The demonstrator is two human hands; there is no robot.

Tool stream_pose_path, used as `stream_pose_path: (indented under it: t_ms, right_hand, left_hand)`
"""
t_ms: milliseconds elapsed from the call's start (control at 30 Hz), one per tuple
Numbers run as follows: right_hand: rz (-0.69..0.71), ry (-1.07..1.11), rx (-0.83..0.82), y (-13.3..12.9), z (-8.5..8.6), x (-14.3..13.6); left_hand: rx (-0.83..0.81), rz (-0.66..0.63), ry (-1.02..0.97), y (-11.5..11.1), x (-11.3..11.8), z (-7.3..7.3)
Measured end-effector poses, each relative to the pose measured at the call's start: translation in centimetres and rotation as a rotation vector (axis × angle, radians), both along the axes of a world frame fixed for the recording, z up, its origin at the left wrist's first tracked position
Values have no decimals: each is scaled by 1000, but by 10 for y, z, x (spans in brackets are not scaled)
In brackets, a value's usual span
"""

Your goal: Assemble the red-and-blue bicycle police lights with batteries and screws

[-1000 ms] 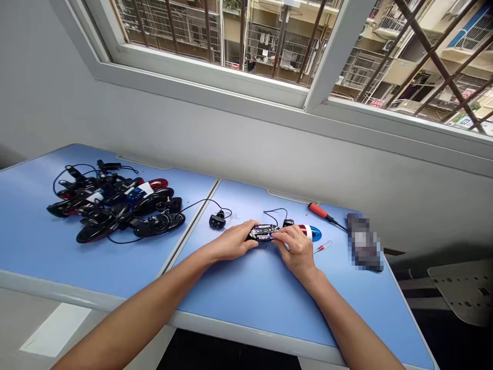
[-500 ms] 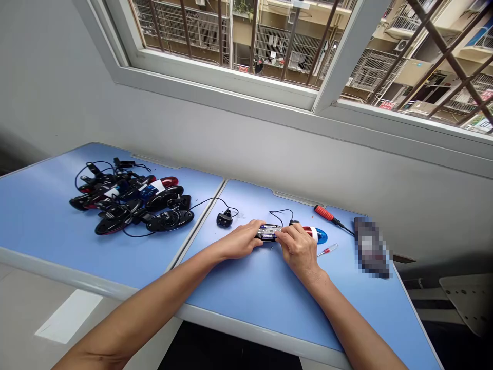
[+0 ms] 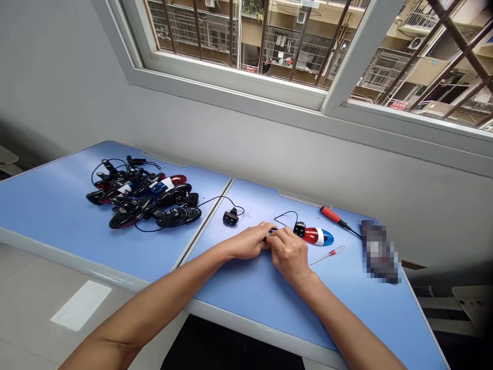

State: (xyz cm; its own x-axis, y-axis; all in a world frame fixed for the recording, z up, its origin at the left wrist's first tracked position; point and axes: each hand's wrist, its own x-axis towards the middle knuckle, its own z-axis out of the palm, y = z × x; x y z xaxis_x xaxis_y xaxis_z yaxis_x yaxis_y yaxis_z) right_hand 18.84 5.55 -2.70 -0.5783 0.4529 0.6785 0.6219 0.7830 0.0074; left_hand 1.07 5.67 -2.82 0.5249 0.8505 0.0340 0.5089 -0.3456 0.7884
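Note:
Both of my hands are closed on a battery holder [image 3: 271,232], of which only a small strip shows between the fingers. My left hand [image 3: 249,241] grips its left end with fingers and thumb. My right hand [image 3: 288,253] lies over the right end, fingertips pressed against it, so most of the holder is hidden. Just right of my right hand lies a red, white and blue light cover [image 3: 318,236]. A black switch block [image 3: 299,229] with a thin cable sits against the cover's left end. Near the right wrist is a small screwdriver [image 3: 328,255] with a clear red handle.
On the left is a pile of black siren lights [image 3: 154,198] with cables. From it a cable runs to a black switch [image 3: 230,217]. Behind my hands lies a red-handled screwdriver [image 3: 333,216], its tip toward a blurred dark object [image 3: 379,252]. A seam [image 3: 208,221] divides the blue tables.
My right hand has moved left, closer to my left hand, and now covers most of the batteries that showed before. The switch block and light cover are more exposed. The view has shifted slightly.

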Motion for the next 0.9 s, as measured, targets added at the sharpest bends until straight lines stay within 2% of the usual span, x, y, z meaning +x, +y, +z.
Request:
stream_pose_path:
  t_ms: [67, 133, 200, 267, 367, 433, 533, 667, 800, 900]
  right_hand:
    - [30, 67, -32, 0, 5, 5]
    - [24, 242, -107, 5, 12, 18]
    - [-74, 460, -219, 11, 17, 34]
    - [-179, 565, -402, 17, 18, 45]
    - [-249, 495, -671, 20, 15, 50]
    - [-288, 438, -739, 18, 15, 49]
    - [-326, 419, -779, 14, 16, 49]
    - [-313, 330, -813, 10, 15, 46]
    - [-288, 256, -804, 10, 15, 44]
    - [-323, 237, -837, 11, 27, 51]
  left_hand:
    - [-31, -3, -37, 1, -1, 0]
    - [-73, 9, -51, 2, -4, 2]
    - [-115, 15, -64, 1, -5, 4]
    - [-159, 38, -86, 0, -7, 6]
    - [-238, 73, -118, -2, -7, 8]
    - [-283, 73, -140, -3, -5, 8]
    - [-313, 109, -144, -3, -2, 6]
    - [-215, 242, -58, -3, 5, 1]
    - [-135, 229, -69, -3, 8, -2]
    - [-140, 228, -102, -3, 7, 0]
